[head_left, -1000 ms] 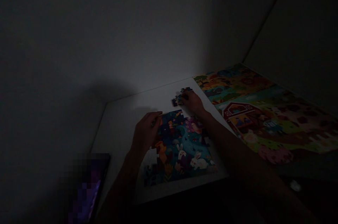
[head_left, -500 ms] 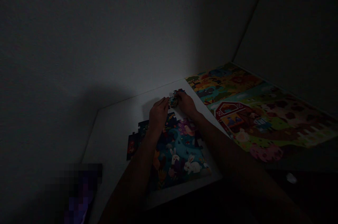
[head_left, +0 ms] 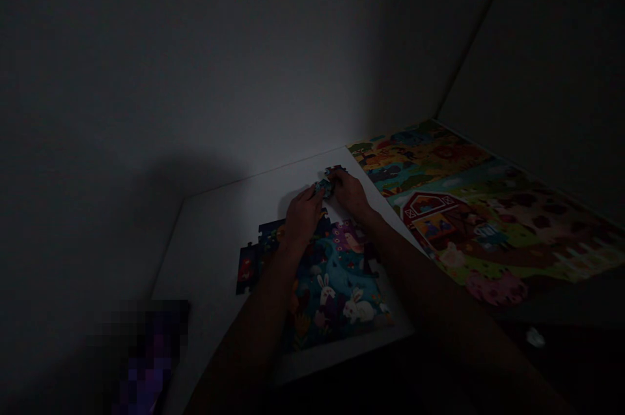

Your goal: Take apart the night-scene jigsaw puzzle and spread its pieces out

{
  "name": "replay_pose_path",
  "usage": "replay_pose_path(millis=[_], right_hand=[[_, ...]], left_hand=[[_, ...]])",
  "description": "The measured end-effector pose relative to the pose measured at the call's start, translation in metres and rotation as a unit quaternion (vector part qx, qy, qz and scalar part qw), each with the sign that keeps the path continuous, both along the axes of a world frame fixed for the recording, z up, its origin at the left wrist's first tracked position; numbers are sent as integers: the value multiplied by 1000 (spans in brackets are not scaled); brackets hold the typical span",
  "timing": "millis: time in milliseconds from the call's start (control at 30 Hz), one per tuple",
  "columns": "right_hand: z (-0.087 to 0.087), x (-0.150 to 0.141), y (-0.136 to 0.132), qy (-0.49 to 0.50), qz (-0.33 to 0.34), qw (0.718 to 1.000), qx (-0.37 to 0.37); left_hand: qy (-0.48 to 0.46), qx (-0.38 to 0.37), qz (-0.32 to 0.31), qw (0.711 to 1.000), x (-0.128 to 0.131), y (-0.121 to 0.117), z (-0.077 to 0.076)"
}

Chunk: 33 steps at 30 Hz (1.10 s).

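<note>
Jointly, left hand [head_left: 301, 214] and right hand [head_left: 350, 195] pinch small teal-and-dark jigsaw piece [head_left: 323, 189] from opposite sides, likely for steadiness, just beyond dark-blue, rabbit-patterned, partly assembled puzzle [head_left: 344, 262] lying flat on white surface [head_left: 209, 226].

head | on wearer's head | faces forward, down | tabletop [head_left: 208, 245] near | wall [head_left: 293, 50] beyond

Very dim throughout — the wall [head_left: 293, 63] is dull grey, palest just above the table [head_left: 209, 232], and sinks to near black toward the corners. A broad, soft-edged shadow lies on the wall at left; a smaller one falls beside the left hand's fingers [head_left: 306, 195]. The forearms [head_left: 415, 265] are murky, colours muted — and coarse square blocks obscure a purplish patch [head_left: 151, 363] at lower left.
</note>
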State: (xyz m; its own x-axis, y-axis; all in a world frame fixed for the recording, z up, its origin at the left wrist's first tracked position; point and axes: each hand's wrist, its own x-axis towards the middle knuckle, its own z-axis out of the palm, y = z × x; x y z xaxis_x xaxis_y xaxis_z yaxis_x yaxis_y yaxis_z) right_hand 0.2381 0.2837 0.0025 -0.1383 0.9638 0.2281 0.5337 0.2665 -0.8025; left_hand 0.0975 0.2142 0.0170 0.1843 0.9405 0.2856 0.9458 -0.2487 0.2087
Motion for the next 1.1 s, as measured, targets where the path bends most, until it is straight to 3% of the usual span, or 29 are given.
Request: replay_pose_path(millis=[267, 467, 700, 800, 900, 1100], right_hand=[[-2, 0, 3, -6, -5, 1000, 2], [-6, 2, 3, 3, -1, 1000, 22], [-10, 5, 6, 1, -7, 1000, 13], [-6, 6, 5, 0, -3, 1000, 11], [-3, 6, 3, -4, -13, 1000, 11], [-3, 7, -3, 29, 1, 999, 32]], left_hand=[[-1, -10, 9, 1000, 1, 0, -1], [-12, 9, 22, 1000, 0, -10, 7], [-82, -23, 98, 992, -58, -56, 20], [-109, -23, 102, 989, -83, -64, 25], [-143, -15, 101, 984, -89, -53, 31], [-235, 21, 79, 969, -67, -5, 55]])
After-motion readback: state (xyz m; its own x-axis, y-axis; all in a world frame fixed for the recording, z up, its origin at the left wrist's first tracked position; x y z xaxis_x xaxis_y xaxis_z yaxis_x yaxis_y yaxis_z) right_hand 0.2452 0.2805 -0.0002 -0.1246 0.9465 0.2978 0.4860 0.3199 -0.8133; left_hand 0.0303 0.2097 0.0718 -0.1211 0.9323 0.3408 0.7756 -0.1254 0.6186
